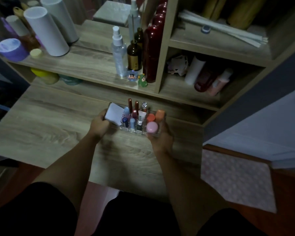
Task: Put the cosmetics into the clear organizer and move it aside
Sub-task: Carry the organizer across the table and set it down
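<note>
While the wooden worktop [49,130] lies dim, the clear organizer [157,132] sits near its back edge, gripped by the left hand [99,126] and right hand [161,139] at either end, with cosmetics [152,127] standing inside.

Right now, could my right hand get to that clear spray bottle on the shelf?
Probably not yet: the right hand and left hand both grip the clear organizer. Nothing stands in front of the spray bottle, so once freed the way looks open.
</note>
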The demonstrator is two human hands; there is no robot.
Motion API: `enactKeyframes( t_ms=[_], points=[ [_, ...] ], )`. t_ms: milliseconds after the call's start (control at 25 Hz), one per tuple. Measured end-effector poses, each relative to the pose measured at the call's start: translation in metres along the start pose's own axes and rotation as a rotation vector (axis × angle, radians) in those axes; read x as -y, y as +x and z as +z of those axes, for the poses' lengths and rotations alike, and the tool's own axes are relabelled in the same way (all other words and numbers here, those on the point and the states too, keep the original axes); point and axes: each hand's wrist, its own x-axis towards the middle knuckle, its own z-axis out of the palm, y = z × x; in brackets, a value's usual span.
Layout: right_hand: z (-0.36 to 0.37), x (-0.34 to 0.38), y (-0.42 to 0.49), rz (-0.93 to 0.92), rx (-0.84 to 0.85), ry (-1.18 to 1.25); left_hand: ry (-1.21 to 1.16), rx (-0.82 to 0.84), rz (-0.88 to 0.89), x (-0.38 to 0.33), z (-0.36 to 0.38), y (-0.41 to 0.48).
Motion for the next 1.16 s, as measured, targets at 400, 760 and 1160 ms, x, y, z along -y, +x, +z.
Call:
enactKeyframes(
  t_ms=[400, 760, 1160],
  points=[
    [-0.007, -0.022, 0.004, 0.098, 0.028, 0.123, 0.007, 0.086, -0.001, -0.006, 0.026, 0.008],
    [-0.011, -0.016, 0.004, 0.052, 0.013, 0.009, 0.094, 0.108, 0.004, -0.005, 0.031, 0.007],
    [-0.059, 0.023, -0.028, -0.001, 0.058, -0.095, 0.543, -0.080, 0.112, -0.044, 0.029, -0.055]
  ],
)
